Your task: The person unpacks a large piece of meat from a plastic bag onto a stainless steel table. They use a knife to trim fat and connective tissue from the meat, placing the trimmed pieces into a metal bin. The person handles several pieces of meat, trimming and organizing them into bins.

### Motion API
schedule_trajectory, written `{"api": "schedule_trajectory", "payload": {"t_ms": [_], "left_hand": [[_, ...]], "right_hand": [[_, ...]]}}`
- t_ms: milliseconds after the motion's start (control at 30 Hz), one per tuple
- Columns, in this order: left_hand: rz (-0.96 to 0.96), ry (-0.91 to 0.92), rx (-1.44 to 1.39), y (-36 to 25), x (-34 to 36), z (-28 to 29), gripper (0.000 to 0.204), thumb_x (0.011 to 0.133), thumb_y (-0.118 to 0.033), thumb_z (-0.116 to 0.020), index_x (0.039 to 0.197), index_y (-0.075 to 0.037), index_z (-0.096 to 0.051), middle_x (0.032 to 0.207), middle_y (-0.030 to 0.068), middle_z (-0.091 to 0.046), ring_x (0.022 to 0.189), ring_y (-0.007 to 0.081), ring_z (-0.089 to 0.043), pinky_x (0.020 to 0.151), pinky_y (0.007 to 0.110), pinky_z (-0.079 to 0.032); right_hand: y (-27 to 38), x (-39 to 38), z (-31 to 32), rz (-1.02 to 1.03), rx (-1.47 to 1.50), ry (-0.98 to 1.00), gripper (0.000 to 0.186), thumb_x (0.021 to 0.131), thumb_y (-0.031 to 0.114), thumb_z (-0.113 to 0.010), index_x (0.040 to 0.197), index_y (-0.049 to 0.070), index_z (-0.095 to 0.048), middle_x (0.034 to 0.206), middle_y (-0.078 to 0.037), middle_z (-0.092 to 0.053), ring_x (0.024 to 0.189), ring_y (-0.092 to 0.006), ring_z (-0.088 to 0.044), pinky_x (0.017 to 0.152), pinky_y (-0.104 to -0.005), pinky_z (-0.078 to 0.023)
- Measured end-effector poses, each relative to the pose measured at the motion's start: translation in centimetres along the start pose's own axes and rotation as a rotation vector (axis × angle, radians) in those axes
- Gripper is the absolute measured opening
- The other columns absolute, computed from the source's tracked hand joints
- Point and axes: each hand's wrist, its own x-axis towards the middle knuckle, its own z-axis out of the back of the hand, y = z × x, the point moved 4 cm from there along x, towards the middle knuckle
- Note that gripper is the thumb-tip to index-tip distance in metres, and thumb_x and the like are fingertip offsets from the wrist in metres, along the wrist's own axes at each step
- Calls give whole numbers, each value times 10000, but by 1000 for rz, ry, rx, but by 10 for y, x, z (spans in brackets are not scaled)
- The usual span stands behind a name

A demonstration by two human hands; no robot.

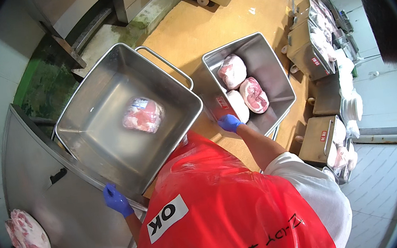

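One wrapped pack and a few labels in my view.
I see a clear-wrapped meat package [142, 114] in the big steel bin [97, 135], a white rectangular label [167, 217] on the red apron [228, 209], and a small red tag [221, 103] on the cart [270, 67].

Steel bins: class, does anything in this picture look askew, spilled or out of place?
Yes. The big steel bin by the left hand sits tilted, with one wrapped piece of meat lying in it. The smaller bin, where the right hand reaches, leans too. Nothing looks spilled.

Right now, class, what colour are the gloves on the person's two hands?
Blue, on both the left hand and right hand; the head view shows it.
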Motion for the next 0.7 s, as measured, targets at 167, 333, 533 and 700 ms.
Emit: {"api": "schedule_trajectory", "payload": {"t_ms": [167, 333, 533, 700], "left_hand": [[23, 114, 73, -1, -4, -19, 196, 982, -150, -628, 1042, 20, -706, 859, 87, -698, 788, 140, -628, 728, 314, -519], [92, 172, 128, -47, -14, -58, 203, 966, -156, -643, 1066, 8, -708, 876, 96, -709, 795, 138, -637, 745, 316, -523], [291, 642, 349, -30, -28, -168, 321, 949, -232, -665, 1160, 9, -686, 1064, 172, -733, 960, 228, -699, 894, 356, -530], [43, 823, 696, 69, 5, -267, 463, 937, -388, -620, 1186, -3, -682, 1160, 238, -689, 1072, 409, -659, 972, 475, -504]], "right_hand": [[36, 48, 7, 53, 421, 68, 382, 963, 336, -631, 1099, -10, -720, 905, -140, -736, 714, -172, -689, 701, -336, -584], [120, 87, 48, 42, 803, 369, 380, 978, 319, -643, 1188, 8, -703, 983, -116, -751, 818, -174, -693, 769, -323, -558], [152, 161, -27, -13, 851, 500, 345, 979, 293, -636, 1163, 10, -707, 979, -76, -725, 800, -156, -666, 731, -309, -540], [135, 235, -128, -57, 651, 347, 306, 963, 285, -578, 1060, 33, -723, 930, -147, -715, 832, -276, -685, 784, -368, -538]]}}
